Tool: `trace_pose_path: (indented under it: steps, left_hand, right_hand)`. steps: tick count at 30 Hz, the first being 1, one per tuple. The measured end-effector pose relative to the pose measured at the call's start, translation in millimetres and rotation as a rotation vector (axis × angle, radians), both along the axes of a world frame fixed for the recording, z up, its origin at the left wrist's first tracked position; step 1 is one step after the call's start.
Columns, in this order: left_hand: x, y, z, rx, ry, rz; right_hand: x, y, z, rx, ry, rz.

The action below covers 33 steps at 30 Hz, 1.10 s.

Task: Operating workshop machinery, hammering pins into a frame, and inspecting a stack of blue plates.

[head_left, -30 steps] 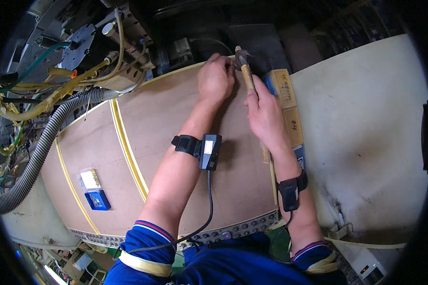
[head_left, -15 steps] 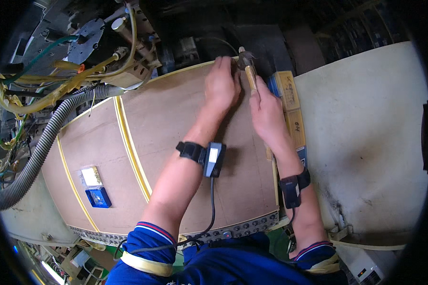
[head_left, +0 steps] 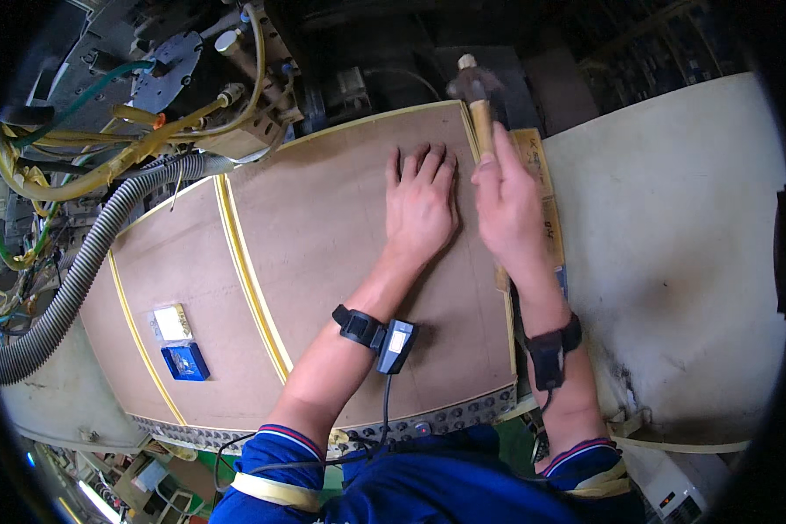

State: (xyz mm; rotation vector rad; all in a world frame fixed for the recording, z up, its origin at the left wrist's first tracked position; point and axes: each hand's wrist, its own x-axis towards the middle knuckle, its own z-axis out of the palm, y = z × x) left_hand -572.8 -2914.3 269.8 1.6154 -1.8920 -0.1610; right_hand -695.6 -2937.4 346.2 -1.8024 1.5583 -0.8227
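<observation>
My left hand [head_left: 422,196] lies palm down on a large brown board [head_left: 323,201], its fingers stretched out and a little apart toward the far edge. My right hand [head_left: 509,205] is wrapped around the wooden handle of a hammer [head_left: 481,127]. The hammer's head is smeared by motion and shows just beyond the board's far right corner. Pale yellow strips [head_left: 240,262] run along the board's edges and across it. No nail or other small piece can be made out under the hammer.
A blue open box [head_left: 185,361] and a clear case [head_left: 172,322] with small brass-coloured pieces rest on the board's left part. Yellowish wooden blocks [head_left: 533,162] line its right side. A grey corrugated hose [head_left: 105,240] and machine tubing crowd the far left. Beyond the blocks spreads a pale worktop [head_left: 664,227].
My left hand has drawn back from the board's far edge and flattened on its surface with fingers spread. The hammer in my right hand has shifted slightly farther away and to the right.
</observation>
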Motion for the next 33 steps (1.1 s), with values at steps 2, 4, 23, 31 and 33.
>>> trace_pose_path:
  steps: [2,4,23,31,33]
  left_hand:
    - [-2,-3,0,-0.013,0.017,-0.001]
    - [-2,-5,-2,-0.024,0.024,0.005]
    - [3,-5,-1,-0.032,0.030,-0.006]
    - [4,0,-8,-0.017,0.030,-0.003]
    - [3,0,-6,-0.050,0.052,0.000]
  right_hand:
    - [1,-3,-25,0.016,0.175,0.063]
    - [2,-10,-27,-0.038,0.162,0.080]
    - [2,-22,-18,0.020,0.179,0.130]
    - [3,-14,-20,0.023,0.170,0.091]
    - [4,-15,-16,-0.013,0.120,0.108]
